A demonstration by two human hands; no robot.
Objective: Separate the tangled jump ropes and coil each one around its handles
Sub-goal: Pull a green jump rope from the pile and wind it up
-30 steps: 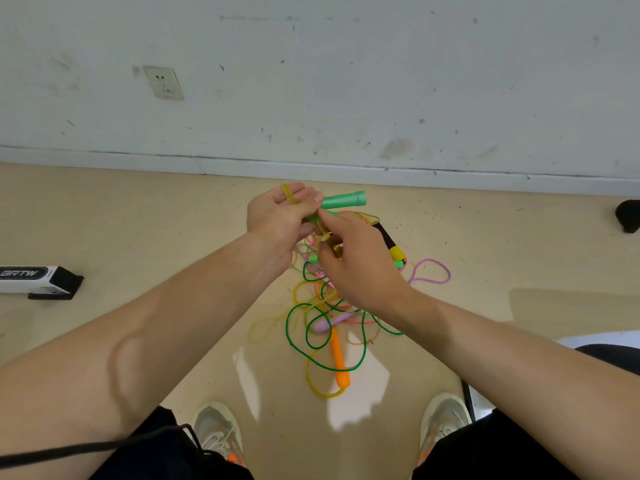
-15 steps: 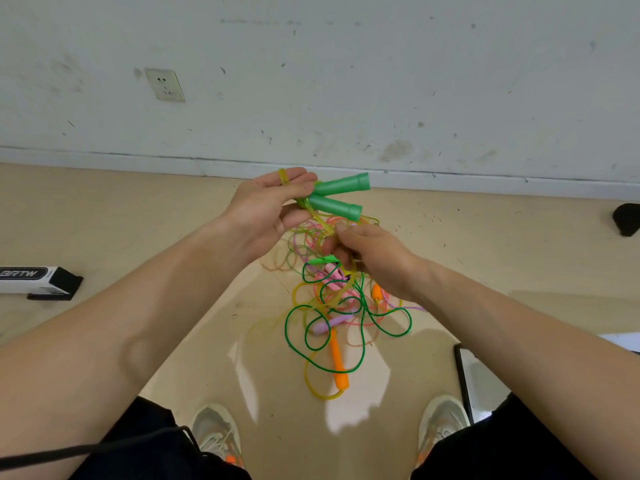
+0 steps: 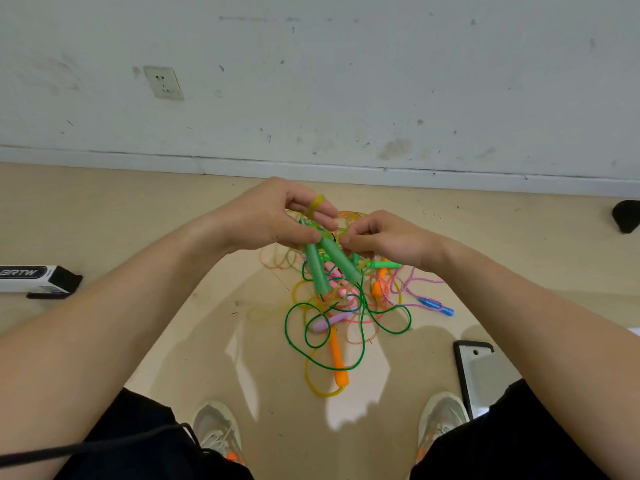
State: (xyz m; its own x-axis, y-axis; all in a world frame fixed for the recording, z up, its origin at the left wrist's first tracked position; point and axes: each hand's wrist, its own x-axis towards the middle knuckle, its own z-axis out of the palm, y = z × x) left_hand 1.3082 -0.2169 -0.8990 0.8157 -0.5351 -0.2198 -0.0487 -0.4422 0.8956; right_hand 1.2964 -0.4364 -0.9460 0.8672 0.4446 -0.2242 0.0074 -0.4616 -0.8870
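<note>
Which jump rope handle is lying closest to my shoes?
The long orange handle stretched toward you; the lilac handle and the blue handle lie farther off.

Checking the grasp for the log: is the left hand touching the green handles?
Touching. The head view shows the left hand with its fingers curled round the top ends of both green handles, which hang below it.

Mid-frame tangle: two light-green handles (image 3: pixel 327 265), dark-green cord (image 3: pixel 360 327), orange handle (image 3: pixel 337 358), blue handle (image 3: pixel 435 305), pink-and-purple speckled cord (image 3: pixel 412 282).
</note>
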